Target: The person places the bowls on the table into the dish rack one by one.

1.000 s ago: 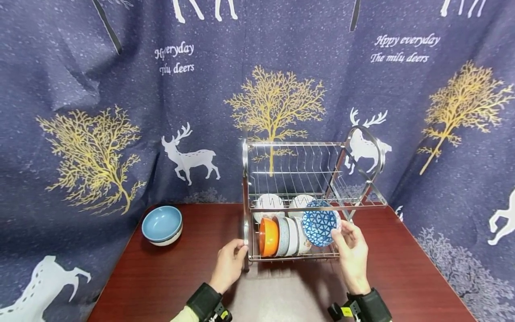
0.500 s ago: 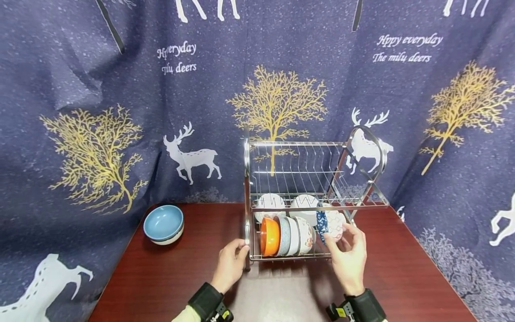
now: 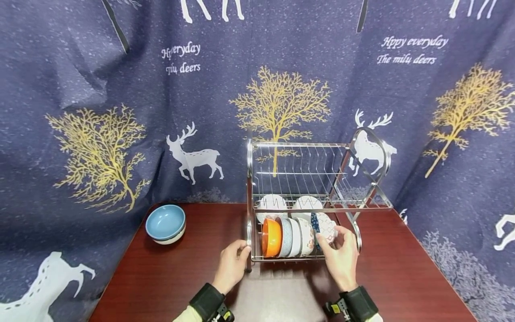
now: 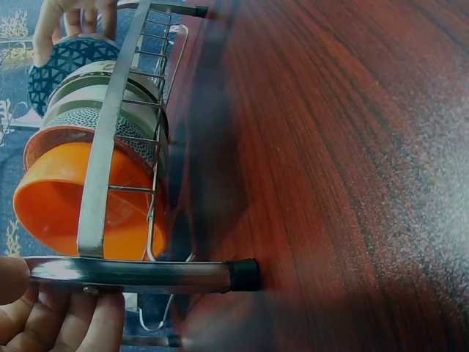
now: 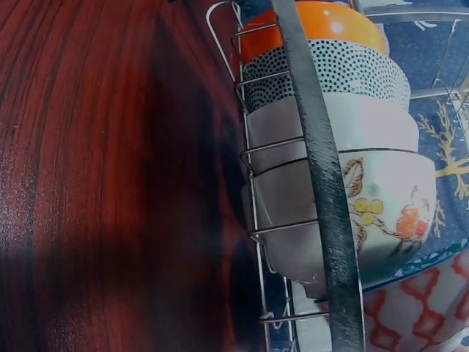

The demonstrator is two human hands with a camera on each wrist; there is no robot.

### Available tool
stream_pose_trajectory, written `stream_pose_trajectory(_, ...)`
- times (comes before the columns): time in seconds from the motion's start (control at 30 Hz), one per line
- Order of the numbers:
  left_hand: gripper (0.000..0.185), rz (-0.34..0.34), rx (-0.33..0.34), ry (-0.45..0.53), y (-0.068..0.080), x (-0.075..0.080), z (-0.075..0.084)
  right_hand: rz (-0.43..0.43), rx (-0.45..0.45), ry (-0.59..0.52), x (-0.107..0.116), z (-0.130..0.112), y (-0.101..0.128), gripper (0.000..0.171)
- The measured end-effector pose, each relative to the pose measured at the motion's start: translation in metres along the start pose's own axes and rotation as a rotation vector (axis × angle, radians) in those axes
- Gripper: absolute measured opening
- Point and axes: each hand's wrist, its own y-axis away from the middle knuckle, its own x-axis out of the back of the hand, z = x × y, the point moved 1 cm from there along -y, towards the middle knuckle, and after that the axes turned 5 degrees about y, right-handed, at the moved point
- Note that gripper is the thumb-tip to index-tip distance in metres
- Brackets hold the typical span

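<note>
My right hand [image 3: 341, 259] pinches the rim of a bowl [image 3: 327, 227], blue-patterned inside and white with red lattice outside. It stands on edge at the right end of a front row on the lower tier of the metal dish rack [image 3: 249, 228]. Left of it, tilted on their sides, are a flower-printed bowl [image 5: 388, 198], a plain white bowl [image 5: 374, 121], a dotted grey bowl [image 5: 359, 70] and an orange bowl [image 3: 273, 237]. With thumb and fingers, my left hand [image 3: 231, 268] grips the rack's left front post. Only the held bowl's lower side shows in the right wrist view.
Behind the row, two white bowls [image 3: 272, 206] sit at the rack's back. A blue bowl [image 3: 165, 221] rests in a whitish one at the table's left. The rack's upper tier overhangs the bowls. A deer-print curtain [image 3: 209, 107] hangs behind the reddish-brown table [image 3: 193, 250].
My right hand has turned the blue-patterned bowl from facing forward to edge-on and moved it left, close against the flower-printed bowl. My left hand keeps its grip on the rack.
</note>
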Motion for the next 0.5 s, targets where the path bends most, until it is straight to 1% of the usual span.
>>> stream_pose_trajectory(0.17, 0.004, 0.001, 0.011, -0.002, 0.0, -0.001, -0.001, -0.044, 0.021, 0.073, -0.005, 0.003, 0.001, 0.054)
stream_pose_trajectory(0.27, 0.005, 0.001, 0.005, -0.009, 0.0, -0.001, -0.002, -0.069, 0.039, 0.111, -0.007, 0.003, 0.002, 0.056)
stream_pose_trajectory(0.33, 0.006, -0.003, -0.001, -0.011, 0.0, 0.0, -0.002, -0.082, 0.047, 0.118, -0.009, 0.002, 0.003, 0.055)
stream_pose_trajectory(0.5, 0.007, -0.003, -0.015, -0.013, 0.0, 0.0, -0.001, -0.114, 0.034, 0.141, -0.013, 0.002, 0.004, 0.053)
